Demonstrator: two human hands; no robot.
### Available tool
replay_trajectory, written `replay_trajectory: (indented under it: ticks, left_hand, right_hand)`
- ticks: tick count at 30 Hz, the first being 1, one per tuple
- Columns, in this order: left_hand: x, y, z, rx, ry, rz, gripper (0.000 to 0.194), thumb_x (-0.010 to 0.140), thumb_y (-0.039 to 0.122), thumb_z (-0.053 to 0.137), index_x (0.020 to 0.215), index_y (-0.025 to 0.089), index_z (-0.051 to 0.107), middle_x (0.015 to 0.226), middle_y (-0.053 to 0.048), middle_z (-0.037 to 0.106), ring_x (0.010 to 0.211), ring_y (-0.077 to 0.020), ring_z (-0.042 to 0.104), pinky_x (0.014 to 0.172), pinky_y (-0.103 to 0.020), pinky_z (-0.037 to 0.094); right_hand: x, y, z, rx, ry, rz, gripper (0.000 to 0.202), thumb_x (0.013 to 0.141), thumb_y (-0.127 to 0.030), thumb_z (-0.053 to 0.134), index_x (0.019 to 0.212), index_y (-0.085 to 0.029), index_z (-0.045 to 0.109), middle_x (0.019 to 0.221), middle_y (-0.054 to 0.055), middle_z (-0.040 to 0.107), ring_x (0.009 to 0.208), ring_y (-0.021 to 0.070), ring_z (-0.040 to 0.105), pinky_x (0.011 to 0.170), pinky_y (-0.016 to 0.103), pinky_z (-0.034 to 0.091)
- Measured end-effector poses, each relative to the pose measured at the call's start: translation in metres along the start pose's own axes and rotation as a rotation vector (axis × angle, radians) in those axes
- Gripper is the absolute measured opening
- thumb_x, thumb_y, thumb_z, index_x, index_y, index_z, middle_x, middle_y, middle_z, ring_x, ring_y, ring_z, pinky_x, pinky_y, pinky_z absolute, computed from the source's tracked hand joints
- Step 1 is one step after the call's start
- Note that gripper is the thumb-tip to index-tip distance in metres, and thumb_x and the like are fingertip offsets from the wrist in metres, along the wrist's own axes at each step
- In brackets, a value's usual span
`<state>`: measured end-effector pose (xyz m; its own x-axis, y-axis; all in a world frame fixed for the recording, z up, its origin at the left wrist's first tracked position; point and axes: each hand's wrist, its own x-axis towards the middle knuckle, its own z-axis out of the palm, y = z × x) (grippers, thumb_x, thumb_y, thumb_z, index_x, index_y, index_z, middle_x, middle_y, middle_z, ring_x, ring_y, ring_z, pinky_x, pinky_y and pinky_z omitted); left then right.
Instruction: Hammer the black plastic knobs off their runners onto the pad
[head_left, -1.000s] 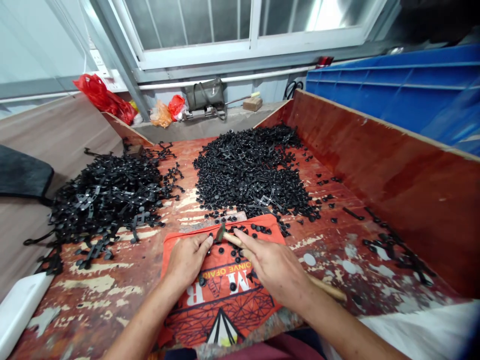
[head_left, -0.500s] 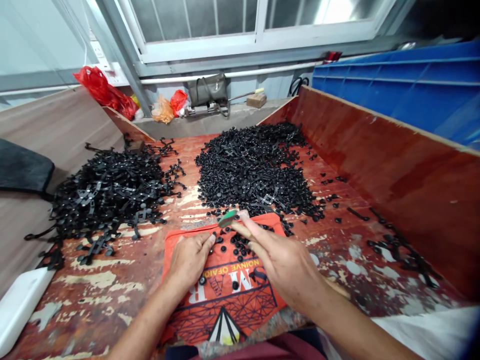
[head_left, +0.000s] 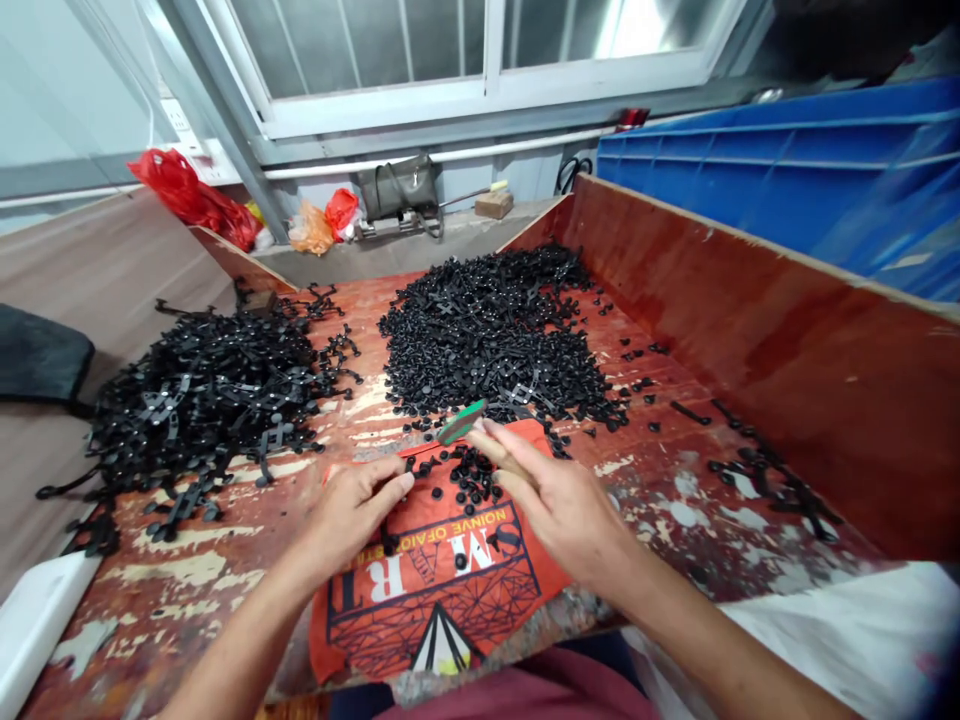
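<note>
My right hand point(head_left: 559, 500) is wrapped round the light handle of a small tool with a green head point(head_left: 462, 423). That head hovers over the far edge of a printed orange-red cloth point(head_left: 442, 590). Small round black pieces point(head_left: 474, 472) lie scattered on the cloth beside my right hand. At the cloth's left side is my left hand point(head_left: 358, 505), thumb and forefinger close together by a few black pieces; whatever they pinch is too small to make out. Beyond the cloth is a big heap of black parts point(head_left: 487, 340).
Another heap of black linked parts point(head_left: 217, 390) lies to the left. A white plastic object point(head_left: 49, 620) is at the near left. Wooden boards, including a red-brown one point(head_left: 750, 350), wall the table. A blue crate point(head_left: 787, 180) stands behind the right board.
The view has shifted slightly. The tool's green head has turned and sits farther from my left hand. My left hand has moved a little left, away from the black pieces on the cloth.
</note>
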<state>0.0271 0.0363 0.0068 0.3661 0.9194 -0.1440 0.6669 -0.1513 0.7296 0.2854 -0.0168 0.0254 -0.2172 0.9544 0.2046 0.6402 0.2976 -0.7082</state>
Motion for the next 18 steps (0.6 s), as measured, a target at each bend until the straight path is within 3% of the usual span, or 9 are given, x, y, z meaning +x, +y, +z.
replay_trajectory:
  ticks: [3, 7, 9, 12, 18]
  left_hand:
    - [-0.011, 0.009, -0.015, 0.161, -0.069, 0.047, 0.033, 0.091, 0.043, 0.049, 0.072, 0.022, 0.067, 0.068, 0.001, 0.065, 0.065, -0.0170, 0.055, 0.071, -0.026, 0.039]
    - [-0.024, 0.026, -0.022, 0.335, 0.019, 0.025, 0.030, 0.092, 0.041, 0.046, 0.088, 0.027, 0.072, 0.090, -0.003, 0.074, 0.084, -0.0233, 0.062, 0.080, -0.032, 0.039]
    - [-0.026, 0.032, -0.018, 0.318, 0.031, 0.023, 0.034, 0.093, 0.043, 0.041, 0.088, 0.026, 0.070, 0.090, -0.004, 0.073, 0.087, -0.0244, 0.061, 0.078, -0.032, 0.039]
    - [-0.021, 0.034, -0.004, 0.299, 0.008, 0.000, 0.035, 0.092, 0.040, 0.037, 0.071, 0.022, 0.058, 0.074, -0.003, 0.067, 0.076, -0.0226, 0.059, 0.072, -0.032, 0.037]
    - [-0.003, 0.015, 0.020, 0.283, 0.035, -0.039, 0.021, 0.084, 0.037, 0.045, 0.068, 0.022, 0.044, 0.067, 0.000, 0.058, 0.069, -0.0202, 0.055, 0.065, -0.029, 0.034]
  right_hand:
    - [-0.017, 0.006, -0.009, -0.018, -0.031, 0.074, 0.050, 0.101, -0.022, 0.044, 0.147, -0.042, 0.041, 0.140, -0.004, 0.057, 0.112, 0.0181, 0.067, 0.096, 0.036, 0.055]
    - [-0.042, 0.011, -0.003, -0.053, -0.107, 0.124, 0.049, 0.101, -0.022, 0.044, 0.145, -0.042, 0.044, 0.135, -0.004, 0.061, 0.109, 0.0194, 0.069, 0.096, 0.039, 0.056]
    - [-0.050, 0.011, 0.002, -0.078, -0.109, 0.124, 0.048, 0.101, -0.023, 0.043, 0.145, -0.041, 0.045, 0.128, -0.003, 0.067, 0.105, 0.0197, 0.070, 0.094, 0.039, 0.057]
    - [-0.055, 0.011, 0.006, -0.138, -0.071, 0.114, 0.048, 0.099, -0.021, 0.045, 0.143, -0.040, 0.049, 0.119, -0.001, 0.072, 0.094, 0.0210, 0.074, 0.084, 0.038, 0.061]
    - [-0.056, 0.015, 0.004, -0.179, -0.028, 0.102, 0.047, 0.099, -0.024, 0.045, 0.142, -0.038, 0.051, 0.110, 0.000, 0.076, 0.084, 0.0220, 0.075, 0.079, 0.038, 0.062]
